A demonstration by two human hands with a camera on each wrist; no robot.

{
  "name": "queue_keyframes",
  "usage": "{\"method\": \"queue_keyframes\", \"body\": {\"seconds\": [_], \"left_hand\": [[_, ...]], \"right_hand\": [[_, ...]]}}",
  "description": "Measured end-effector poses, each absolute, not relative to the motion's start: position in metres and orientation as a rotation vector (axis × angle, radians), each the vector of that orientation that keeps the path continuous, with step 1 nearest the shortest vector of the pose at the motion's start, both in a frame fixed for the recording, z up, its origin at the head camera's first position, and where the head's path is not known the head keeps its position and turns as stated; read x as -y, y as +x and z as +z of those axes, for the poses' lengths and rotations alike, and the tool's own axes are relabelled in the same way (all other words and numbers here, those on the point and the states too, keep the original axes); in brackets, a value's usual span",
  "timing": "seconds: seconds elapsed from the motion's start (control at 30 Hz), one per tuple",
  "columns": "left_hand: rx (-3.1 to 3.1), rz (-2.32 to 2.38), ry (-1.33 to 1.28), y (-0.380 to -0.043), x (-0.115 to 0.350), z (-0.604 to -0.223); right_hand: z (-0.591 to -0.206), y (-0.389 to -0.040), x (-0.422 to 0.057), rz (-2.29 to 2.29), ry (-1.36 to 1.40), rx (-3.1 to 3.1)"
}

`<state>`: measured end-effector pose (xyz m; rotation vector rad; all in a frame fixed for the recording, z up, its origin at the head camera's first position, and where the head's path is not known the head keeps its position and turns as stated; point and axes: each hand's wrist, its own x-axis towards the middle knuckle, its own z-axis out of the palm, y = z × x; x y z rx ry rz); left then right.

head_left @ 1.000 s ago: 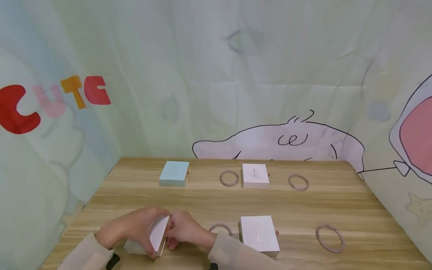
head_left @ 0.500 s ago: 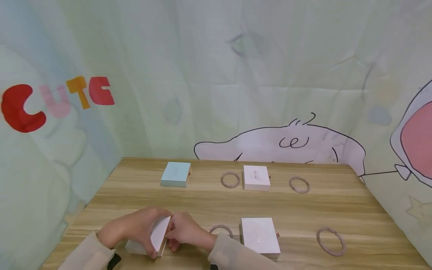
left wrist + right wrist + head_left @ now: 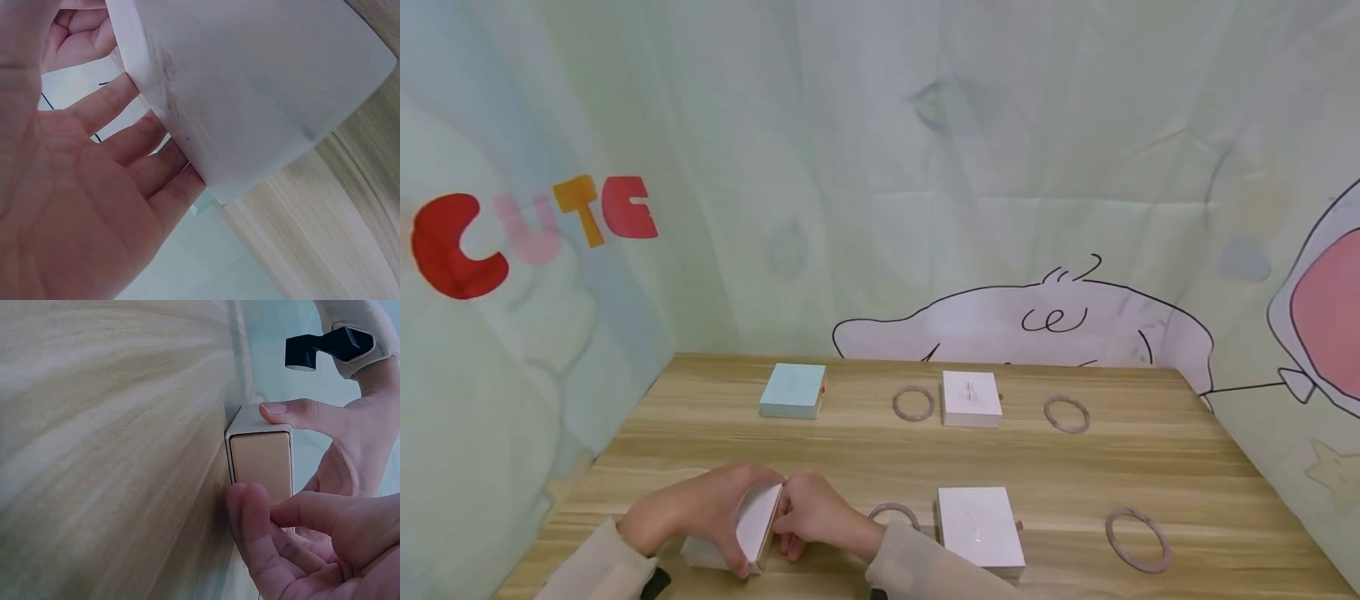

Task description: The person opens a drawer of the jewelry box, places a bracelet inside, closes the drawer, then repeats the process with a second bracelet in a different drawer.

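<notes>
A white drawer box (image 3: 758, 521) lies on the near left of the table between my two hands. My left hand (image 3: 703, 504) grips it across the top, thumb on the near side and fingers on the far side. In the left wrist view, its fingertips press along an edge of the box (image 3: 269, 75). My right hand (image 3: 820, 512) is at the box's right end, with thumb and fingers pinched together there. The right wrist view shows the tan drawer front (image 3: 262, 462) inside the white sleeve; the pinching fingers hide whatever they hold on it.
Behind stand a light blue box (image 3: 793, 390) and a white box (image 3: 972, 398). Another white box (image 3: 980, 527) lies to the right. Pale bangles lie about: one bangle (image 3: 913, 403) at the back, another bangle (image 3: 1138, 540) at the near right, and a partly hidden bangle (image 3: 895, 510) beyond my right forearm.
The head view has shifted slightly, so everything appears a little lower and further right. Both hands keep their places on the white drawer box.
</notes>
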<state>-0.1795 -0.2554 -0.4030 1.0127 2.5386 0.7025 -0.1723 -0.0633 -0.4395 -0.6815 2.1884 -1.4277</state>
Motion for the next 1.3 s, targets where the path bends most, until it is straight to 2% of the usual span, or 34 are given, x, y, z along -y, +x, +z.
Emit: {"method": "queue_keyframes", "body": {"seconds": [1.3], "left_hand": [[-2.523, 0.717, 1.01, -0.1805, 0.2558, -0.4048]], "right_hand": [[-0.4391, -0.1697, 0.0585, -1.464, -0.643, -2.151]]}}
